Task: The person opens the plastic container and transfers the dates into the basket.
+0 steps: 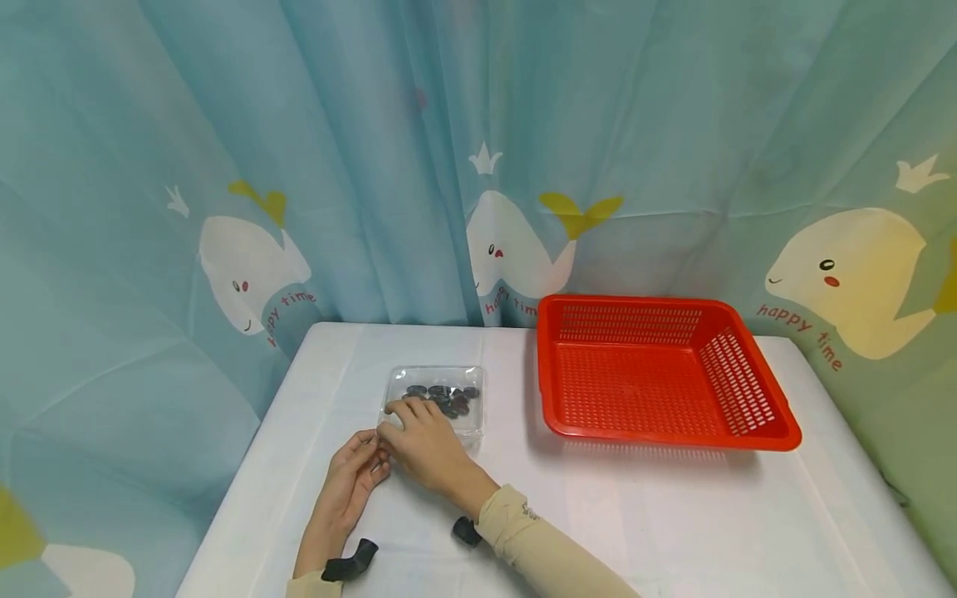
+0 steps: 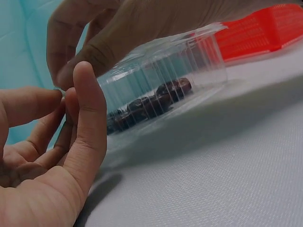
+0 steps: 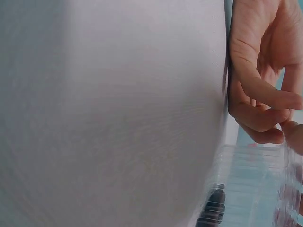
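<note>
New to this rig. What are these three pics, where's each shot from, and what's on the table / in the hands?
There is no machine here: a person works with two bare hands. The wide picture comes from a camera on the person's head, looking down at a white table. The other two come from cameras strapped to each wrist, so they are very close and oddly angled.

On the table lie a clear plastic tray holding small dark round pieces, and beside it a red plastic basket with nothing visible in it. A whale-print curtain hangs behind.

The right hand rests on the tray's near edge, fingers curled over its rim. The left hand sits right beside it, fingers loosely curled near the tray's corner; whether it holds anything cannot be told.
</note>
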`<action>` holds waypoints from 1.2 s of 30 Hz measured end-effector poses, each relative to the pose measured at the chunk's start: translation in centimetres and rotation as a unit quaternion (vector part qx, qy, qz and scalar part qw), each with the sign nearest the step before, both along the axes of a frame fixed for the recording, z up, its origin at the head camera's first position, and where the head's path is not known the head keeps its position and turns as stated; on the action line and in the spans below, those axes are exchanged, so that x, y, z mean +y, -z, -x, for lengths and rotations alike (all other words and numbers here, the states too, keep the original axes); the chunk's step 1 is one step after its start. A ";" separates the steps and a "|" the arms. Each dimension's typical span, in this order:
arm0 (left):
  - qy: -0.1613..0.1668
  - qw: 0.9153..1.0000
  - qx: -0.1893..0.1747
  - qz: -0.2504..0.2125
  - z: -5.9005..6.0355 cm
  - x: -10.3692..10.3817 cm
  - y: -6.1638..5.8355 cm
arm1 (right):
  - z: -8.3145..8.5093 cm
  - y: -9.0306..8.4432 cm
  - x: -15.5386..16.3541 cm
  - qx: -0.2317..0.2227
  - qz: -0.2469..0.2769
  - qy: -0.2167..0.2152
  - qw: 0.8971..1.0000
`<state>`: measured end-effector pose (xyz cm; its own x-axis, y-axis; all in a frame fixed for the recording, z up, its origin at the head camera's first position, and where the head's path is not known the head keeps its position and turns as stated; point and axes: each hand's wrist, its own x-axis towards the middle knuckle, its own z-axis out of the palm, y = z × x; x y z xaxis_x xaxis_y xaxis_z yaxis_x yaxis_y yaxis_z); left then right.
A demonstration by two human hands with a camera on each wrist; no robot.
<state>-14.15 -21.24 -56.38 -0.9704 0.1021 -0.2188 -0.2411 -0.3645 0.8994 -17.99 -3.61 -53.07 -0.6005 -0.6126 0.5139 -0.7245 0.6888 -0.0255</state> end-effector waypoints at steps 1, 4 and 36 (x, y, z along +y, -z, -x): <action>-0.001 1.000 0.000 0.002 0.0 0.0 0.0 | 0.0 0.0 0.0 0.000 -0.004 0.001 1.000; -0.002 1.000 -0.002 0.009 0.0 0.0 0.1 | 0.0 0.0 -0.1 0.002 -0.016 0.005 1.000; 0.013 1.000 0.005 0.023 -0.2 -0.1 0.1 | -0.6 -0.8 -1.3 0.052 -0.069 0.040 0.995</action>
